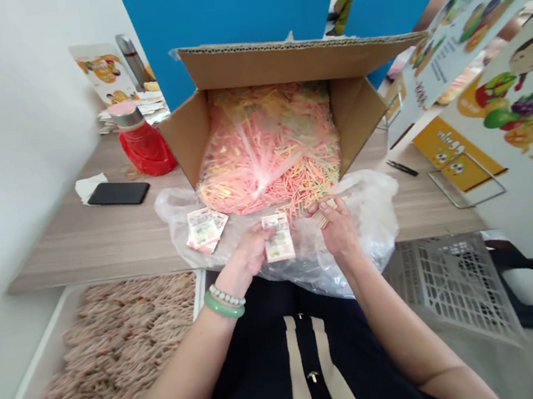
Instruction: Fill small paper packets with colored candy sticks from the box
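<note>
My left hand (252,247) grips a small printed packet (278,238) upright between thumb and fingers, at the table's front edge. To its right, my right hand (335,223) is closed on a few thin coloured sticks (321,219). Both hands are just in front of an open cardboard box (359,117). Inside the box lies a clear plastic bag (250,141) full of thin pink, yellow and green sticks (309,169), some spilling at its near side. A small pile of similar printed packets (205,229) rests left of my left hand, on crumpled clear plastic (369,210).
A black phone (118,193) and a red-wrapped bottle (143,141) stand on the left of the table (70,237). Tweezers (402,168) lie at right beside printed boxes (524,138). Below are a white bin (27,382) of packets and a white plastic basket (462,286).
</note>
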Demonstrator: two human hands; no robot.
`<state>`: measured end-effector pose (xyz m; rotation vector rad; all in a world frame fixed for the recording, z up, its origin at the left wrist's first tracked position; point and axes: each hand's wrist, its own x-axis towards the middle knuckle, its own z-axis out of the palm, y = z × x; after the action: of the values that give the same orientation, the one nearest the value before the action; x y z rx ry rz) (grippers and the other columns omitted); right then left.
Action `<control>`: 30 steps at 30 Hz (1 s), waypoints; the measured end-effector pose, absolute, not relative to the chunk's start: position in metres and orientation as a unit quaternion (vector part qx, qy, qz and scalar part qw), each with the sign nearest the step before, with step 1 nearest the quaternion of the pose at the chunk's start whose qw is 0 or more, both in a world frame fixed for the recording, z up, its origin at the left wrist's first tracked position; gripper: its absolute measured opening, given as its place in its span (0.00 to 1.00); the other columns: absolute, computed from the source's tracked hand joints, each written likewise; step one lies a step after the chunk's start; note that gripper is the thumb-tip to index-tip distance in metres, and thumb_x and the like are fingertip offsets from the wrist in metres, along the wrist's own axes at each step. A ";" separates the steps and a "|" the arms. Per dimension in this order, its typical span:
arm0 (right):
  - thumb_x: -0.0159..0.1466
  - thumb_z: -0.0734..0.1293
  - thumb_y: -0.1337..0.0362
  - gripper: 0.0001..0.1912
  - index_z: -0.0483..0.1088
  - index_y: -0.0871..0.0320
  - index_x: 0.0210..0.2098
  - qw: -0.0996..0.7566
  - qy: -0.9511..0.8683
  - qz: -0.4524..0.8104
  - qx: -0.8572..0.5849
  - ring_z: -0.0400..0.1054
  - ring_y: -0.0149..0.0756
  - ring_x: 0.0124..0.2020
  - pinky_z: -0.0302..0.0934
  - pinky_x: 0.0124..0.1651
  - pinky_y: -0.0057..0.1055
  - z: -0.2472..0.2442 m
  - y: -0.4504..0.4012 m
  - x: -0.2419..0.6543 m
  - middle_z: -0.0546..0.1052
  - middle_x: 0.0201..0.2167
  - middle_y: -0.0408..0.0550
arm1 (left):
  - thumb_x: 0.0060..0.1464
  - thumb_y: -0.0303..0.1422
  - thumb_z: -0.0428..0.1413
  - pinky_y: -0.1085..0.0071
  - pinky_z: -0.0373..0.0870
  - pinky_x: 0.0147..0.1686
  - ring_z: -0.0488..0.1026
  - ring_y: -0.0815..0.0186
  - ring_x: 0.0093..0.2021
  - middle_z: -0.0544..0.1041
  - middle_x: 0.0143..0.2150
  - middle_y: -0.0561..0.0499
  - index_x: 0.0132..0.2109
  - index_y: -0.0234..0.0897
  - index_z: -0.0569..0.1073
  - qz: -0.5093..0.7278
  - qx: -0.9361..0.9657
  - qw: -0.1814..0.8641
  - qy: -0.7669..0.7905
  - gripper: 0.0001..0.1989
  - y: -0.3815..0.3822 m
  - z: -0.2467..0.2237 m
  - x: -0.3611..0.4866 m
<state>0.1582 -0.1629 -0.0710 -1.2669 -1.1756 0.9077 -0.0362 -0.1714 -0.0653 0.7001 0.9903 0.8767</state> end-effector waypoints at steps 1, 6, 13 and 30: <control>0.64 0.59 0.54 0.08 0.61 0.50 0.37 0.572 -0.485 0.403 -0.524 0.72 0.43 0.37 0.64 0.46 0.43 -0.065 -0.163 0.156 0.75 0.32 0.44 | 0.51 0.35 0.64 0.61 0.78 0.39 0.80 0.59 0.34 0.83 0.34 0.44 0.42 0.34 0.79 0.393 0.305 0.752 0.432 0.12 -0.171 -0.067 -0.028; 0.62 0.64 0.55 0.09 0.63 0.50 0.41 0.602 -0.436 0.479 -0.467 0.72 0.44 0.36 0.66 0.45 0.44 -0.045 -0.165 0.146 0.72 0.27 0.42 | 0.42 0.38 0.70 0.69 0.73 0.33 0.76 0.65 0.29 0.81 0.30 0.50 0.37 0.34 0.80 0.400 0.320 0.734 0.445 0.16 -0.175 -0.074 -0.013; 0.65 0.65 0.56 0.08 0.63 0.51 0.35 0.666 -0.379 0.492 -0.412 0.73 0.37 0.33 0.67 0.44 0.39 -0.033 -0.168 0.127 0.76 0.27 0.40 | 0.41 0.41 0.68 0.73 0.61 0.26 0.63 0.72 0.23 0.68 0.21 0.58 0.25 0.36 0.71 0.420 0.412 0.645 0.487 0.17 -0.179 -0.090 -0.007; 0.70 0.61 0.53 0.09 0.62 0.51 0.38 0.589 -0.476 0.417 -0.503 0.75 0.37 0.38 0.67 0.48 0.38 -0.038 -0.183 0.108 0.80 0.33 0.42 | 0.37 0.46 0.70 0.74 0.53 0.19 0.58 0.74 0.17 0.66 0.18 0.59 0.24 0.37 0.69 0.374 0.414 0.675 0.483 0.22 -0.178 -0.071 -0.007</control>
<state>0.1084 -0.1826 -0.0376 -1.1704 -1.1082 0.9720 -0.0066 -0.1783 -0.0713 0.9309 1.0863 0.8405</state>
